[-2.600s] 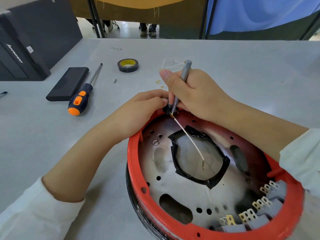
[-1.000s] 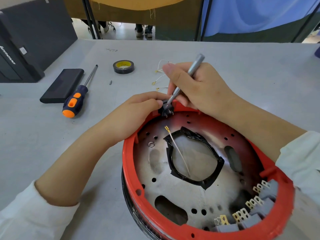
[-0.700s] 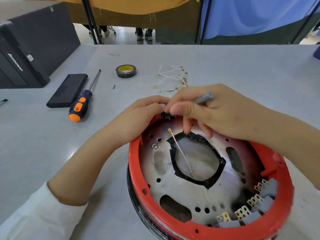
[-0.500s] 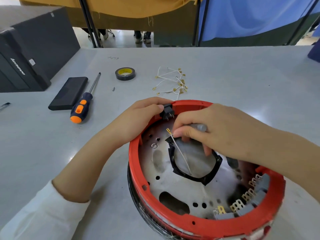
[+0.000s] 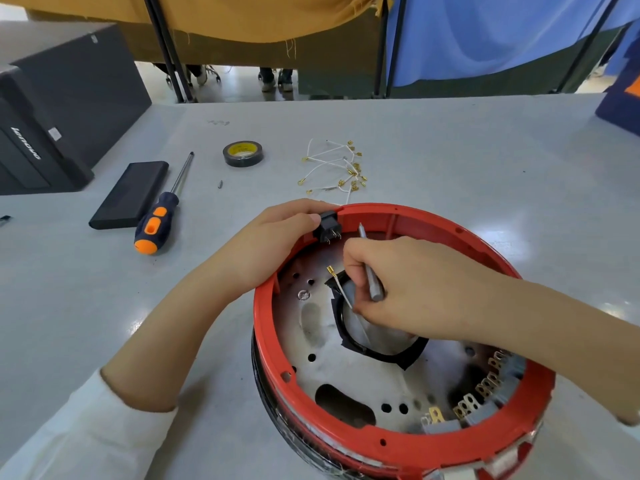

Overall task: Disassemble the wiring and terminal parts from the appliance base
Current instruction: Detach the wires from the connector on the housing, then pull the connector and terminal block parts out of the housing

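The red-rimmed appliance base (image 5: 346,441) sits nearest the viewer on the grey table (image 5: 485,168), and everything below is placed from it. At its near right wall a row of grey terminal blocks (image 5: 485,400) with brass tabs is not yet removed.

Over the black-taped centre opening (image 5: 381,356) of the base, the right hand (image 5: 412,289) has come down from the far rim. It now holds the small grey precision screwdriver (image 5: 372,271) tucked along its curled fingers, tip pointing toward the far rim, while its fingertips pinch the white lead (image 5: 341,289). That lead's brass spade connector (image 5: 330,270) lies free inside the base, apart from the black switch (image 5: 329,226), whereas 2.6 s ago it sat at the switch pins under the tool tip. So this lead is off its terminal, and lifting it out looks like the step in hand.

At the far left rim the left hand (image 5: 273,244) keeps gripping the rim, thumb against the black switch, steadying the base.

Beyond the far rim lies a loose pile of white leads (image 5: 337,168), probably ones removed from the base. Further left of it sit a black tape roll (image 5: 243,153), an orange-and-blue screwdriver (image 5: 159,220) and a flat black case (image 5: 130,195).
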`<move>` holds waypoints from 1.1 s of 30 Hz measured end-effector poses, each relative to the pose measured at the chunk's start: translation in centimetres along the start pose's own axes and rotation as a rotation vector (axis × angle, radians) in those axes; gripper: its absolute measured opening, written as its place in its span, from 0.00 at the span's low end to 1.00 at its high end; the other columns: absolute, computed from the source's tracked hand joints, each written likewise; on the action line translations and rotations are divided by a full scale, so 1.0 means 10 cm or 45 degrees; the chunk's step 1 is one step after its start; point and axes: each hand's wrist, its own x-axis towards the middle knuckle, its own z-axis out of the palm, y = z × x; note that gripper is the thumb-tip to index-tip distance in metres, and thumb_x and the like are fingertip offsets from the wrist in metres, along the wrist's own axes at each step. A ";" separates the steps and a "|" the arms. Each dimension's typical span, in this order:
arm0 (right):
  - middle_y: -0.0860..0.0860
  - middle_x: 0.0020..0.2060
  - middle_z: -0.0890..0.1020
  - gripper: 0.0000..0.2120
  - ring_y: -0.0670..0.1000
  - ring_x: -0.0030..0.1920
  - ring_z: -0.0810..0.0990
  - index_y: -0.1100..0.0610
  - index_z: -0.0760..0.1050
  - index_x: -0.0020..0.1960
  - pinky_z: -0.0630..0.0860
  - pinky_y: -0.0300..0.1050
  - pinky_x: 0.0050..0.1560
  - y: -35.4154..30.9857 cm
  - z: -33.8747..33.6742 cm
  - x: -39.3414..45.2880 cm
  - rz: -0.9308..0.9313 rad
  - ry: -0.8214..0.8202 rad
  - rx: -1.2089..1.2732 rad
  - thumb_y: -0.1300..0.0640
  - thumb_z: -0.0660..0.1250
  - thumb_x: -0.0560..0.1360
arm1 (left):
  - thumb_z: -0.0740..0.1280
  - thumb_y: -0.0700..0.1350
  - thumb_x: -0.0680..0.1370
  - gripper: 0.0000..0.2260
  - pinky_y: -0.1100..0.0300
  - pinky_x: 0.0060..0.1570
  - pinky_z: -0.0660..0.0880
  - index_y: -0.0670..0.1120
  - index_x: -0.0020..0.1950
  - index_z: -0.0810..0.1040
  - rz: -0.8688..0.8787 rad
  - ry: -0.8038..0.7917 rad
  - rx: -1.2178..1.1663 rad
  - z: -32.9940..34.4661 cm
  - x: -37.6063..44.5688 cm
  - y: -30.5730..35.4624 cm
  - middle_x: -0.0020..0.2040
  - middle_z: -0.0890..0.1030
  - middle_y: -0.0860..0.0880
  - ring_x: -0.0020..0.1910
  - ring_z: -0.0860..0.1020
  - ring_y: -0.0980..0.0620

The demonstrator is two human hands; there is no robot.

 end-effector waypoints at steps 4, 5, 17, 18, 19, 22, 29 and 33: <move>0.43 0.36 0.79 0.13 0.38 0.36 0.76 0.42 0.62 0.37 0.67 0.39 0.31 0.02 -0.04 -0.01 0.035 -0.029 0.096 0.48 0.68 0.70 | 0.56 0.36 0.81 0.15 0.73 0.50 0.74 0.47 0.56 0.80 -0.012 0.012 -0.016 0.00 0.01 0.00 0.53 0.83 0.53 0.51 0.80 0.61; 0.42 0.35 0.79 0.13 0.41 0.34 0.76 0.42 0.62 0.37 0.67 0.39 0.32 0.01 -0.03 0.00 0.032 -0.040 0.076 0.46 0.68 0.70 | 0.55 0.36 0.81 0.15 0.73 0.50 0.74 0.47 0.56 0.80 -0.014 0.014 -0.016 0.00 0.01 -0.01 0.53 0.83 0.52 0.51 0.80 0.61; 0.53 0.36 0.82 0.15 0.47 0.25 0.81 0.46 0.65 0.36 0.72 0.44 0.30 0.01 -0.24 0.01 -0.009 -0.050 0.565 0.56 0.69 0.73 | 0.56 0.38 0.81 0.15 0.68 0.55 0.75 0.49 0.57 0.80 -0.026 -0.017 -0.008 -0.02 0.02 -0.04 0.53 0.84 0.53 0.54 0.80 0.57; 0.53 0.35 0.82 0.15 0.49 0.25 0.81 0.46 0.65 0.35 0.71 0.43 0.27 0.03 -0.33 0.03 -0.027 0.036 0.641 0.57 0.69 0.74 | 0.56 0.38 0.81 0.15 0.69 0.53 0.74 0.49 0.57 0.80 -0.024 -0.017 -0.011 -0.02 0.02 -0.04 0.53 0.84 0.53 0.54 0.80 0.58; 0.52 0.35 0.83 0.16 0.50 0.25 0.81 0.46 0.65 0.35 0.70 0.42 0.24 0.06 -0.43 0.07 -0.043 0.134 0.716 0.59 0.68 0.75 | 0.56 0.37 0.81 0.15 0.71 0.52 0.74 0.50 0.56 0.80 -0.021 -0.017 -0.016 -0.02 0.02 -0.04 0.53 0.84 0.54 0.53 0.80 0.59; 0.48 0.31 0.82 0.17 0.48 0.24 0.77 0.46 0.64 0.35 0.66 0.35 0.19 0.22 -0.64 0.32 -0.052 0.391 0.730 0.61 0.64 0.78 | 0.56 0.37 0.81 0.15 0.73 0.52 0.72 0.50 0.57 0.80 -0.018 -0.012 -0.012 -0.02 0.02 -0.04 0.54 0.83 0.55 0.54 0.79 0.61; 0.46 0.37 0.72 0.14 0.51 0.38 0.71 0.48 0.62 0.42 0.67 0.44 0.33 0.63 -0.44 1.03 0.132 0.200 0.246 0.67 0.56 0.77 | 0.56 0.37 0.81 0.16 0.64 0.62 0.69 0.51 0.57 0.81 -0.001 -0.014 0.022 -0.02 0.02 -0.04 0.56 0.82 0.57 0.58 0.77 0.60; 0.48 0.39 0.74 0.13 0.56 0.43 0.77 0.48 0.62 0.39 0.75 0.51 0.41 0.74 -0.34 1.30 0.164 -0.029 0.061 0.59 0.61 0.78 | 0.55 0.37 0.81 0.16 0.63 0.62 0.69 0.50 0.57 0.81 -0.007 -0.019 0.015 -0.02 0.01 -0.03 0.56 0.82 0.56 0.59 0.77 0.59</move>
